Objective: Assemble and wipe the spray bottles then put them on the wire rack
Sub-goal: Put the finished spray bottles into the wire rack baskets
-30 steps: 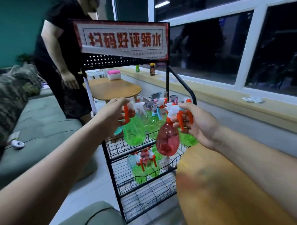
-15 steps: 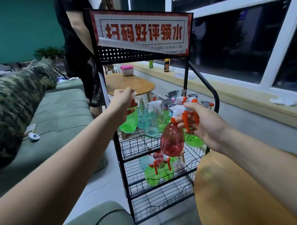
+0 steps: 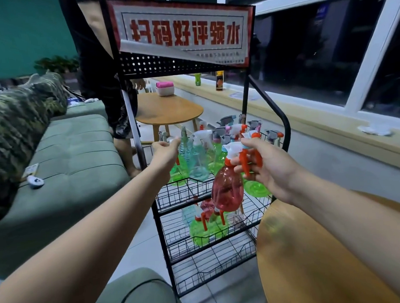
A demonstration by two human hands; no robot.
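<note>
Head view: the right hand [image 3: 273, 171] grips the red spray bottle [image 3: 227, 191] at the neck, with its fingers [image 3: 237, 160] curled round the orange trigger under the white head. The bottle hangs roughly upright in the air, just in front of the wire rack [image 3: 285, 129], level with the top basket [image 3: 180, 198] and not yet in it. We see a second orange trigger in the same grip and a green bottle base [image 3: 255, 187] showing just below the hand, behind the red one. The left hand [image 3: 168, 151] reaches into the top basket at its left end, its fingers [image 3: 174, 141] stretched forward and loose. A green spray bottle [image 3: 180, 172] stands directly under that hand. We cannot tell whether the palm touches it. The top basket carries a tight cluster of upright bottles, green and pale blue, with white, grey and pink heads. The middle basket [image 3: 187, 245] holds a few green and red bottles lying on their sides. The rack is black wire, topped by a sign [image 3: 182, 33] with red characters. The round wooden worktop [image 3: 325, 260] sits at lower right, just beside the rack. A green sofa [image 3: 75, 161] is on the left. A person [image 3: 99, 64] in dark clothes stands behind the rack, near a second wooden table [image 3: 167, 111].
</note>
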